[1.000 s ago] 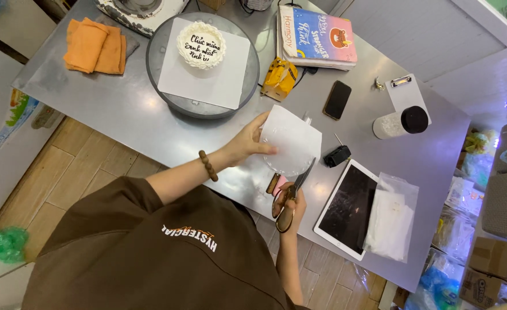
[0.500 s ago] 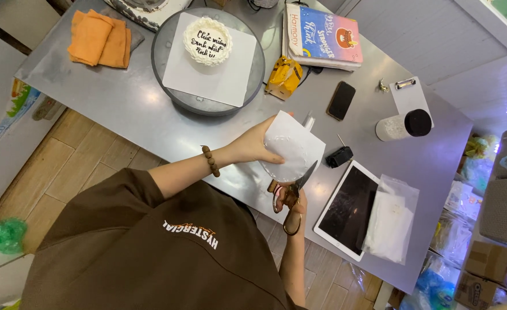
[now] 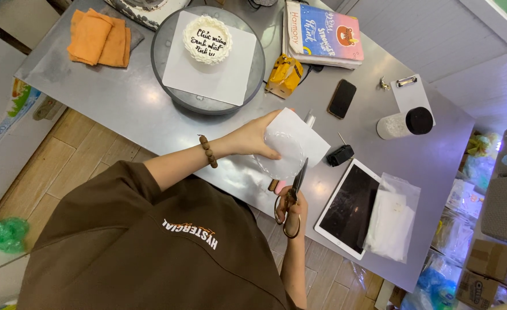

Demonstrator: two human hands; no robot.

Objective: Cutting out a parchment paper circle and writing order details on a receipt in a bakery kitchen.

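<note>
My left hand (image 3: 252,138) holds a sheet of white paper (image 3: 299,138) with a clear round plastic piece (image 3: 281,154) against it, above the steel table's near edge. My right hand (image 3: 292,208) grips a pair of scissors (image 3: 295,189), blades pointing up at the lower edge of the paper and plastic. A bead bracelet (image 3: 206,151) sits on my left wrist. Further back, a small white frosted cake with dark writing (image 3: 207,39) rests on a white square board on a grey turntable (image 3: 173,92).
On the steel table (image 3: 121,109): orange cloths (image 3: 98,39) back left, a yellow object (image 3: 284,74), a stack of books (image 3: 324,33), a black phone (image 3: 342,99), a clipboard (image 3: 411,95), a black-lidded white cup (image 3: 404,122), a tablet (image 3: 348,206), a bag of white sheets (image 3: 391,218), a small black item (image 3: 341,155).
The scissors have risen from below the table edge up to the bottom of the paper. My left hand has turned the paper, and the round plastic piece now shows against it.
</note>
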